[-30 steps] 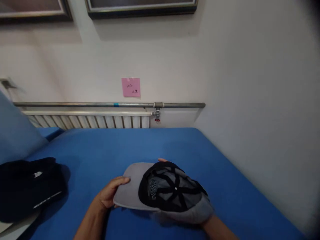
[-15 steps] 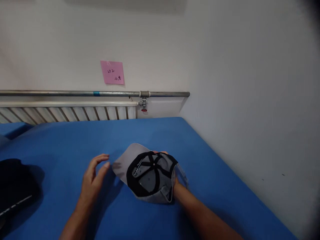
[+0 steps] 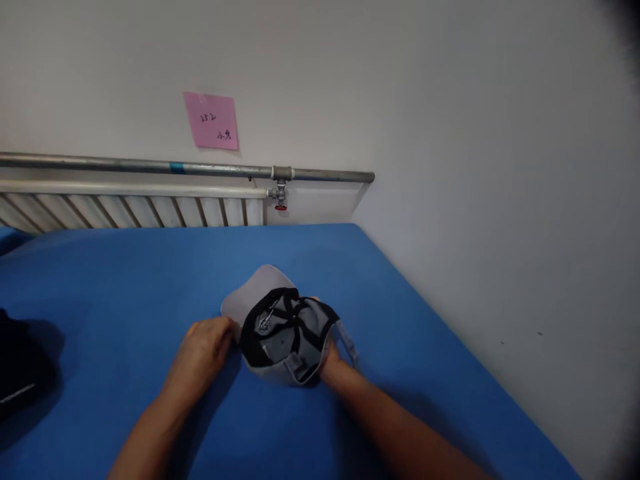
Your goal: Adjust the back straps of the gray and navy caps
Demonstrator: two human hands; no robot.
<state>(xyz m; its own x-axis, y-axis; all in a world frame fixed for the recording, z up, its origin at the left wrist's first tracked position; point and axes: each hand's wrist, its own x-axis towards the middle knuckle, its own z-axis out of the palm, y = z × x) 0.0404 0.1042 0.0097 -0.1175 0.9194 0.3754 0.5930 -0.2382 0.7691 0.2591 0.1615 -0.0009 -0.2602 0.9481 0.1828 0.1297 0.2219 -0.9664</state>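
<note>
A grey cap (image 3: 285, 337) with black inner bands is held just over the blue surface (image 3: 150, 280), its inside facing up and its brim pointing to the upper left. The fingers of my left hand (image 3: 204, 348) are closed on the near left edge of the brim. At the back strap opening, my right hand (image 3: 333, 363) supports the cap from the right; most of its fingers are hidden behind and under the crown.
At the left edge lies a black item (image 3: 23, 370). Behind the blue surface are a white radiator (image 3: 130, 208), a metal pipe (image 3: 225, 170) with a red-handled valve (image 3: 281, 197), and a pink note (image 3: 213, 121) on the wall. Another wall (image 3: 500, 220) borders the right side.
My left hand has moved right and closed on the brim; before, it was open beside it. The cap has tilted slightly in my right hand. The view has shifted a little.
</note>
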